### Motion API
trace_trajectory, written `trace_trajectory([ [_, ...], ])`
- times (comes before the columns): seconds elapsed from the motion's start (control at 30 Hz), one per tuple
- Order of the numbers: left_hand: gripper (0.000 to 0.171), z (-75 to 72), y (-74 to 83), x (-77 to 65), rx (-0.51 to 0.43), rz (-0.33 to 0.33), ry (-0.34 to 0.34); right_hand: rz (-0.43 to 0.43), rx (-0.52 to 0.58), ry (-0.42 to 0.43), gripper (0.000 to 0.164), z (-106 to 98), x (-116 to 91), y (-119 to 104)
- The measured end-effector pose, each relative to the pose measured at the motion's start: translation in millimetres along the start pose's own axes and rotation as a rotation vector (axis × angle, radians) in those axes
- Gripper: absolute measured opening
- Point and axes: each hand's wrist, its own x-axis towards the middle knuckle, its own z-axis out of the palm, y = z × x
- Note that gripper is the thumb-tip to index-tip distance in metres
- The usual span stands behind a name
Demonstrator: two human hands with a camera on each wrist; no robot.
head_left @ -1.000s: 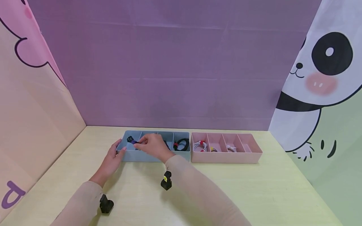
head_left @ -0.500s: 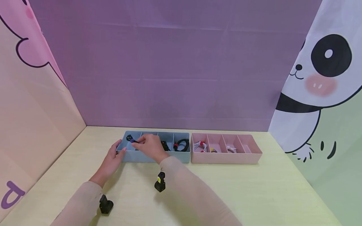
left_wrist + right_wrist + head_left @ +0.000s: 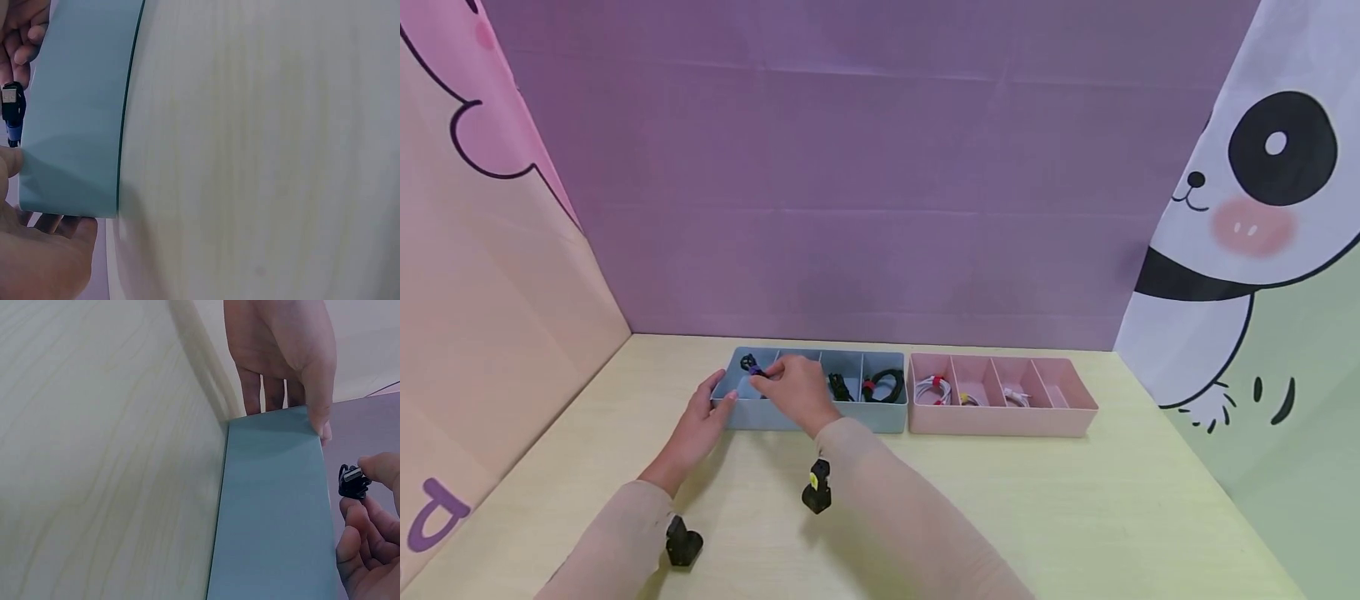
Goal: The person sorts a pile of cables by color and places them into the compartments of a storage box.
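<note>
My right hand [image 3: 800, 392] pinches a bundled black USB cable [image 3: 751, 365] with a purple-blue tie, above the left compartment of the blue divided box [image 3: 820, 417]. In the right wrist view the USB plug of that cable [image 3: 354, 475] pokes out between thumb and fingers. My left hand [image 3: 698, 425] grips the left end of the blue box, thumb at the front rim and fingers against the end wall, as the left wrist view also shows. Inside the box, a black cable [image 3: 838, 387] lies in the third compartment, and a black coil with a red tie [image 3: 883, 385] in the rightmost.
Close to the blue box's right end stands a pink divided box [image 3: 1000, 421]. It holds a white cable with a red tie [image 3: 934, 388], a cable with a yellow tie [image 3: 969, 400] and another white cable [image 3: 1017, 398]. A purple backdrop [image 3: 880, 167] rises behind the table [image 3: 1075, 517].
My right wrist and forearm have shifted a little left, uncovering more of the black cable in the third compartment. The pinched cable has risen slightly. My left hand keeps its place on the box.
</note>
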Motion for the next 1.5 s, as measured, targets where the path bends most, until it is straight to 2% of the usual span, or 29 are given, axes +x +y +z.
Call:
trace_trajectory([
  [0.17,0.069,0.1,1.3,-0.7,-0.009,0.028,0.009,-0.024,0.017,-0.002,0.034,0.8,-2.0,0.3],
  [0.27,0.069,-0.1,2.0,-0.9,-0.010,0.036,0.012,-0.046,0.000,-0.008,0.034,0.5,-3.0,-0.2],
  [0.5,0.069,-2.0,4.3,-2.4,0.001,0.014,0.008,-0.090,-0.051,-0.031,0.033,-1.6,-5.3,0.2],
  [0.77,0.071,-1.7,5.8,-4.1,0.009,-0.006,0.010,-0.104,-0.088,-0.080,0.034,-10.7,-9.6,3.0],
  [1.07,0.070,-1.3,5.4,-4.3,0.021,-0.002,0.010,-0.140,-0.088,-0.118,0.026,-23.0,-15.7,3.4],
  [1.5,0.069,-0.9,6.3,-4.5,0.019,-0.013,0.018,-0.173,-0.067,-0.176,0.030,-35.5,-27.5,13.5],
])
